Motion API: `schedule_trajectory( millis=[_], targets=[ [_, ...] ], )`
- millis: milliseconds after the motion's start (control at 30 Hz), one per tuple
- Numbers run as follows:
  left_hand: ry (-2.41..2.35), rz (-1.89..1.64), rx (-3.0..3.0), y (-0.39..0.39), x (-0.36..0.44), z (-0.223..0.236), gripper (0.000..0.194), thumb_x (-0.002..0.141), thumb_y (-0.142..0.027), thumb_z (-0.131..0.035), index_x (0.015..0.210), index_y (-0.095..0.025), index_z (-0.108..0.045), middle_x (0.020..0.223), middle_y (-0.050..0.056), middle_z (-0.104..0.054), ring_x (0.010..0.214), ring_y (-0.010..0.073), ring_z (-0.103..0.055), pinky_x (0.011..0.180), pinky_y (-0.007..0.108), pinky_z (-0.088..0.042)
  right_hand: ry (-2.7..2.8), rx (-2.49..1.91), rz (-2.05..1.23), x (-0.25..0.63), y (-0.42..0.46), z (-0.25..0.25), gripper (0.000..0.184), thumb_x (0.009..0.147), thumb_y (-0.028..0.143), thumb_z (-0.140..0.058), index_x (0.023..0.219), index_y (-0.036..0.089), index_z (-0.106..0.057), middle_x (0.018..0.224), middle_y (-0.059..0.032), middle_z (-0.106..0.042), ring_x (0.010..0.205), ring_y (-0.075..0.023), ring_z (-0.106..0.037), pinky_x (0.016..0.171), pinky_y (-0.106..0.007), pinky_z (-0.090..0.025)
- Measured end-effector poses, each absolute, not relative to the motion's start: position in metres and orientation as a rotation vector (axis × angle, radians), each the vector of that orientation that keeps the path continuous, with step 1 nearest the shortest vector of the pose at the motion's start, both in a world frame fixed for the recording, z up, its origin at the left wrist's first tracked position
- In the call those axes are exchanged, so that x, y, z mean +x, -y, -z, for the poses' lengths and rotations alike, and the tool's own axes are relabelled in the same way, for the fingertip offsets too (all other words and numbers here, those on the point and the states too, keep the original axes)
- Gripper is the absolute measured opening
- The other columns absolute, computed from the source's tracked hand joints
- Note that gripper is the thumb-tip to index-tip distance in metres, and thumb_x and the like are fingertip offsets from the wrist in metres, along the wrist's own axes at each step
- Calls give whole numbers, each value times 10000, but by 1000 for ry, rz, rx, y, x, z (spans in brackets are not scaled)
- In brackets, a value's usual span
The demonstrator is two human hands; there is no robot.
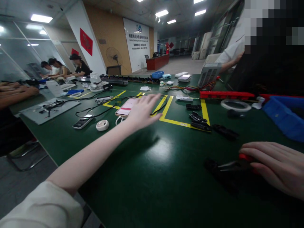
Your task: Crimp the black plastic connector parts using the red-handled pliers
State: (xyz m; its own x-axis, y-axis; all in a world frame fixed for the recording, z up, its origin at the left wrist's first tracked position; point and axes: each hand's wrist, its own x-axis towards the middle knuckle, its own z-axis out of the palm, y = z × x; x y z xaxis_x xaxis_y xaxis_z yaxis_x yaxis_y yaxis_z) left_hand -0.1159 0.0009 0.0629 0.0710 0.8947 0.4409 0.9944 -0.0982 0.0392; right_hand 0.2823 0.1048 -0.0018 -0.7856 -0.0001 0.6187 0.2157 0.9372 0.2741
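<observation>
My left hand reaches across the table with its fingers spread and nothing held in them. It is slightly blurred. Just beyond it lies a phone with a lit pinkish screen, partly hidden by the hand. At the lower right, my right hand is closed on red-handled pliers, their metal jaws pointing left. By the jaw tips is a dark black part; whether they grip it I cannot tell. Several black plastic pieces lie between the two hands, around the yellow tape.
A blue bin stands at the right edge, near a clear tape roll. Left of the phone are a grey handheld device, a round white case and a black cable. Other people sit at the far left; another is at the upper right.
</observation>
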Motion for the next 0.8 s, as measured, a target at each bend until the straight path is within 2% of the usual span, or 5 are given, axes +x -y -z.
schedule_trajectory(
  millis=[67,133,300,533,800],
  targets=[
    [2278,409,-1716,-3,-162,-68,988,843,-582,-651,1562,-87,-187,1568,226,-323,1413,413,-346,1146,500,-298,2457,-133,461,282,-105,2,215,964,385,-506,974,228,-654,885,-79,-700,764,-222,-674,651,-350,-514],
    [2613,282,-1565,-2,-199,-69,1102,805,-645,-653,1559,-31,-135,1547,280,-336,1402,449,-363,1115,503,-343,2475,-129,476,282,-106,3,214,967,388,-509,982,229,-653,895,-75,-700,778,-218,-675,668,-344,-516],
    [2820,246,-1629,5,-234,-68,1084,750,-556,-696,1557,-56,-174,1493,238,-457,1307,375,-524,1021,377,-459,2474,-104,541,282,-112,6,255,985,390,-466,967,213,-648,898,-68,-687,768,-205,-665,665,-327,-504],
    [2980,421,-2011,12,-257,-78,1343,610,-426,-757,1578,-142,129,1476,181,-500,1243,338,-586,921,338,-517,2488,-81,572,285,-120,13,230,959,367,-500,971,204,-662,920,-75,-697,791,-220,-677,700,-346,-512],
    [2771,235,-2303,16,-274,-77,1285,588,-460,-702,1594,-190,52,1621,153,-272,1439,329,-368,1081,355,-405,2503,-77,600,285,-119,13,217,964,374,-505,987,216,-652,911,-97,-689,782,-221,-671,675,-358,-523]
  ],
)
